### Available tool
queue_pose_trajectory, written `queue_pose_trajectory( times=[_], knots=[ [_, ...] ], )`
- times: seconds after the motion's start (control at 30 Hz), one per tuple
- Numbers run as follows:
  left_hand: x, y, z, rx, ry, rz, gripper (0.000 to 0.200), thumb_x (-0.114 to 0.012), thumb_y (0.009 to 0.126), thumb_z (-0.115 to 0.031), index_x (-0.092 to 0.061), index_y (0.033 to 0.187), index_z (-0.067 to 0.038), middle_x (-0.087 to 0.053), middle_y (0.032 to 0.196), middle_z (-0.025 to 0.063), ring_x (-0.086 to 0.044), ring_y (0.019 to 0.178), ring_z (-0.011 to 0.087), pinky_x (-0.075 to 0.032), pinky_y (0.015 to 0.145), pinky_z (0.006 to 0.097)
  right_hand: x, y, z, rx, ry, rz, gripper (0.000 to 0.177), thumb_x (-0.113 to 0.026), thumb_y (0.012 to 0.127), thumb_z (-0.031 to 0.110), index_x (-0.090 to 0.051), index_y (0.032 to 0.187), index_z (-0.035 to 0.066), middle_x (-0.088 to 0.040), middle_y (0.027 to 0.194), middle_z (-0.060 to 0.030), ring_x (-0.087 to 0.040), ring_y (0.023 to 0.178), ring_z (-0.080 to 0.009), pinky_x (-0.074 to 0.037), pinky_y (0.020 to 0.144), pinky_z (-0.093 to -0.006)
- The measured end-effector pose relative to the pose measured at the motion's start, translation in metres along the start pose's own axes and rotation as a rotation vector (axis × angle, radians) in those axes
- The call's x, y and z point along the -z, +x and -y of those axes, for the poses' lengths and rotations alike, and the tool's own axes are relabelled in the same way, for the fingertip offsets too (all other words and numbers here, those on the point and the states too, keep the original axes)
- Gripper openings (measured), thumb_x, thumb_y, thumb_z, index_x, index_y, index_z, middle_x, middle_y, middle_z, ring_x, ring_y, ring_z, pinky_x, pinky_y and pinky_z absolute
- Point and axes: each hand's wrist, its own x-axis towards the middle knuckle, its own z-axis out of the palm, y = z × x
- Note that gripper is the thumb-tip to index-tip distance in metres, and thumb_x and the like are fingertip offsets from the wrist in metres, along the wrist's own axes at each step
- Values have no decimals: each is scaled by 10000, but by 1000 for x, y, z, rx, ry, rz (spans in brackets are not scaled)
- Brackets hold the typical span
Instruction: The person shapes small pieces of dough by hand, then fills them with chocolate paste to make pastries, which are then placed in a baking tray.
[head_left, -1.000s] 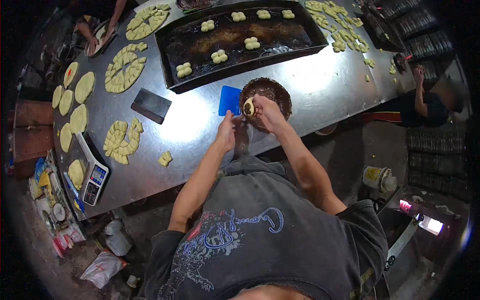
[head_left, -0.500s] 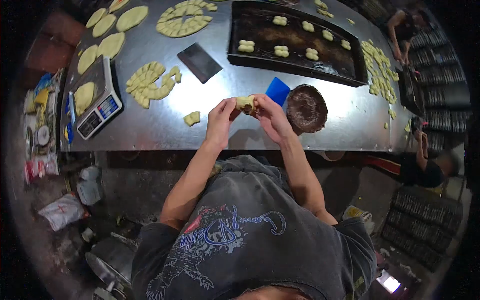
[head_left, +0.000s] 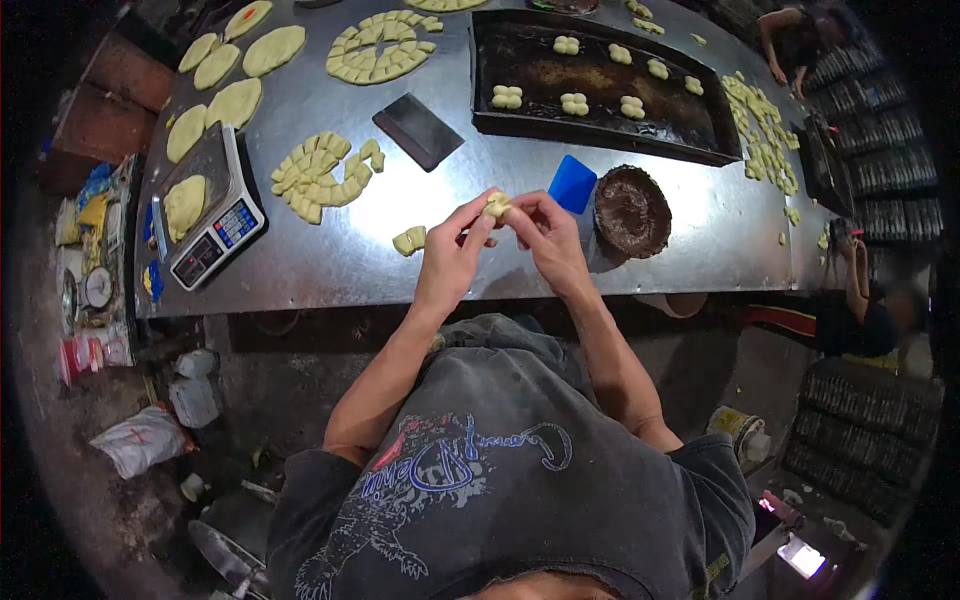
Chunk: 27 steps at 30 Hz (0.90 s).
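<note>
Between the fingertips of both hands is a small piece of pale dough (head_left: 497, 205), pinched over the front part of the table. My left hand (head_left: 452, 255) grips it from the left, and my right hand (head_left: 548, 240) presses on it from the right. Just left of my left hand lies a loose dough piece (head_left: 409, 240). Beside my right hand are a blue scraper (head_left: 572, 184) and a round bowl of dark brown filling (head_left: 633, 212). The filling inside the dough is hidden by the folded dough and fingers.
A dark baking tray (head_left: 605, 140) with several dough clusters stands at the back. Cut dough (head_left: 325, 180), a dark metal plate (head_left: 418, 131) and a digital scale (head_left: 218, 235) with dough lie to the left. More dough pieces (head_left: 760, 130) and co-workers' arms (head_left: 857, 275) are at right.
The dough showed dark filling at its opening before; now it is gathered together and only pale dough shows. My fingers have closed in around it. The whole view has shifted slightly.
</note>
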Motion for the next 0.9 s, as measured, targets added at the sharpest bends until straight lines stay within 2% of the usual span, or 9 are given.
queue_pose_trajectory(
  times=[0.1, 0.13, 0.23, 0.43, 0.6, 0.67, 0.73, 0.83, 0.9],
  knots=[
    [0, 3, 6, -176, 48, 53, 300, -531, 1039, -113, -626, 1310, -27, -672, 1199, 70, -627, 986, 117, -509, 863, 264, 23, -4, -3, -187, 285, 178, 210, -583, 1034, 221, -608, 1142, 42, -636, 868, -7, -518, 695, -56, -415, 587, -209],
    [-5, 1, 5, -264, 15, 43, 225, -545, 1034, -107, -665, 1206, -27, -679, 1110, 54, -614, 980, 113, -499, 862, 269, 27, -4, -4, -191, 326, 160, 202, -572, 1039, 242, -622, 1099, 55, -605, 824, 7, -529, 699, -65, -435, 621, -212],
    [-12, 13, 16, -425, 107, 93, 232, -610, 1005, -114, -645, 1220, -34, -659, 1012, 34, -611, 932, 100, -495, 822, 256, 31, -1, -9, -61, 241, 63, 231, -599, 1024, 219, -623, 1156, 31, -586, 870, 0, -538, 754, -68, -462, 669, -224],
    [-35, 22, 1, -240, 3, -141, 426, -754, 916, -193, -598, 1291, -62, -604, 801, -28, -534, 762, 80, -449, 728, 240, 22, -15, 5, 280, -18, -56, 250, -703, 951, 143, -688, 1166, 16, -579, 1016, -44, -534, 863, -83, -466, 751, -244],
    [-54, 37, -11, -500, 335, -226, 399, -569, 1036, -369, -649, 1238, -35, -625, 806, 21, -572, 733, 126, -464, 686, 281, 41, -10, 20, 436, -149, -46, 221, -759, 893, 118, -694, 1084, 30, -575, 961, -47, -543, 835, -123, -457, 715, -259],
    [-56, 46, 8, -351, 235, -111, 436, -533, 1044, -417, -691, 1142, -23, -642, 795, 39, -594, 733, 138, -475, 680, 294, 44, -11, 35, 441, -140, -18, 214, -769, 877, 104, -684, 1058, 26, -574, 940, -54, -551, 830, -133, -459, 699, -261],
    [-54, 48, 1, -74, 201, 30, 546, -487, 1050, -479, -738, 983, 1, -637, 715, 48, -602, 688, 129, -465, 620, 296, 49, -10, 38, 411, -168, 6, 203, -761, 884, 81, -656, 1043, 11, -581, 940, -56, -557, 817, -112, -457, 695, -245],
    [-65, 41, -7, 14, 30, -32, 552, -498, 1043, -486, -735, 986, 10, -623, 651, 35, -582, 637, 111, -445, 583, 280, 63, -4, 33, 244, -150, 45, 205, -767, 895, 121, -602, 950, 13, -601, 921, -42, -558, 762, -95, -454, 652, -241],
    [-70, 38, -4, -176, 72, -86, 516, -531, 1034, -464, -735, 1067, 8, -619, 761, 23, -560, 690, 85, -434, 614, 245, 69, 4, 33, 7, 7, 47, 205, -769, 899, 140, -602, 902, 21, -606, 894, -33, -568, 751, -98, -479, 658, -256]
  ],
)
